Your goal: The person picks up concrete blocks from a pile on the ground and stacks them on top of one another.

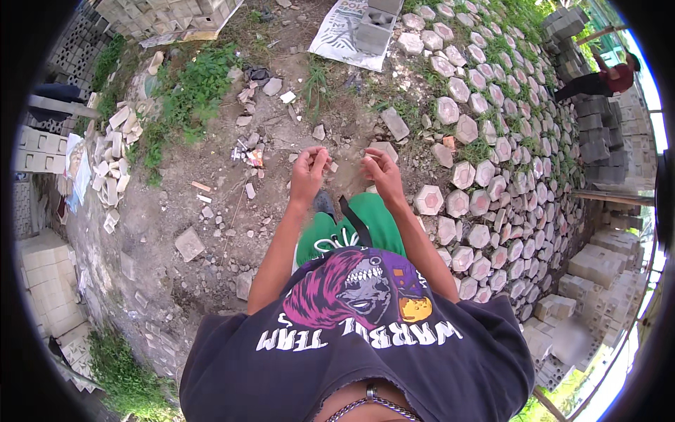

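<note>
Both my hands are raised in front of my green shorts [380, 214], a short gap apart above the dirt. My left hand [309, 167] has its fingers curled in, with the thumb lying close to them; nothing shows in it. Facing it, my right hand [380, 171] is loosely bent, fingers somewhat apart and no object visible in it. On the ground beyond the hands, a grey block piece [395, 124] lies near a pale hexagonal paver [384, 150], which is partly behind my right hand. A dark shoe [323, 202] shows below my left hand.
Many hexagonal pavers [465, 129] cover the ground to my right. Hollow blocks [601, 126] stand stacked at the far right, near another person [619, 79]. Ahead, a block [375, 32] sits on a printed sack [334, 39]. Rubble [116, 155] is heaped at left.
</note>
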Tool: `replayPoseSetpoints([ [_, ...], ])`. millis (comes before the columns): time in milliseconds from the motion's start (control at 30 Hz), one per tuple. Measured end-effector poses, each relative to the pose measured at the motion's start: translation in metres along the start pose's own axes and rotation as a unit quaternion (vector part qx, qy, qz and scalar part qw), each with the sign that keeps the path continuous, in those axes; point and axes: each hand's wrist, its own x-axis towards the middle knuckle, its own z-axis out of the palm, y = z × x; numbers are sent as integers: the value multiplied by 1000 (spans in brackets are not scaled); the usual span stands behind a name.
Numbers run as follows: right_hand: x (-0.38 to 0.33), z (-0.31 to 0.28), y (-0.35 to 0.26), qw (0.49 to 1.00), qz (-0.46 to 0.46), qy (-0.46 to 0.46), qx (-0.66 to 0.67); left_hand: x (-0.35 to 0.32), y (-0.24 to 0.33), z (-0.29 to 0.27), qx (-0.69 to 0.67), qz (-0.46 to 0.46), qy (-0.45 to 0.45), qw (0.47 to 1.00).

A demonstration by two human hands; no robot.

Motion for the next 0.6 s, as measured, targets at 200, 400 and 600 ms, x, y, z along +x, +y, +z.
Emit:
replayPoseSetpoints([
  [200, 68, 16, -22, 998, 14, 58, 8, 105, 22, -1, -13, -14, -59, 998],
  [400, 165, 21, -57, 995, 11, 94, 18, 202, 40, 23, -22, -29, -79, 996],
  [600, 295, -3, -90, 993, 22, 105, 38, 335, 46, 64, -2, -60, -95, 994],
])
